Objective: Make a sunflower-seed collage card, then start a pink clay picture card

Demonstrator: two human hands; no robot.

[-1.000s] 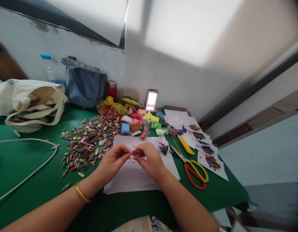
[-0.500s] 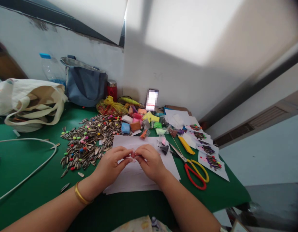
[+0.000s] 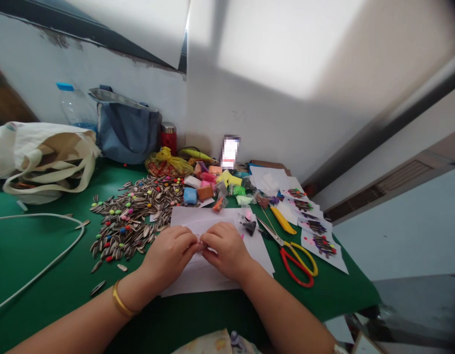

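Over a stack of white paper (image 3: 227,282), my left hand (image 3: 171,253) and my right hand (image 3: 226,250) meet fingertip to fingertip. Both pinch a small clear plastic wrapper (image 3: 199,245) with a pinkish tint, mostly hidden by the fingers. On the sheet just right of my right hand lie a black wrapped clay piece (image 3: 249,227) and a bit of pink clay (image 3: 248,215). Packets of coloured clay, among them a blue packet (image 3: 190,196) and a brown packet (image 3: 205,192), sit behind the paper.
Left lies a heap of sunflower seeds (image 3: 138,209), some brightly coloured. Scissors (image 3: 286,244) and a yellow utility knife (image 3: 283,220) lie right, near seed-decorated cards (image 3: 323,246). A phone (image 3: 230,151), bags (image 3: 129,130) and a red flask (image 3: 168,140) stand behind; a white cable (image 3: 70,241) curves left.
My fingertips have come closer together and slightly lower, covering more of the clear wrapper. A small pink piece on the paper now shows beside my right hand. The view has shifted slightly.
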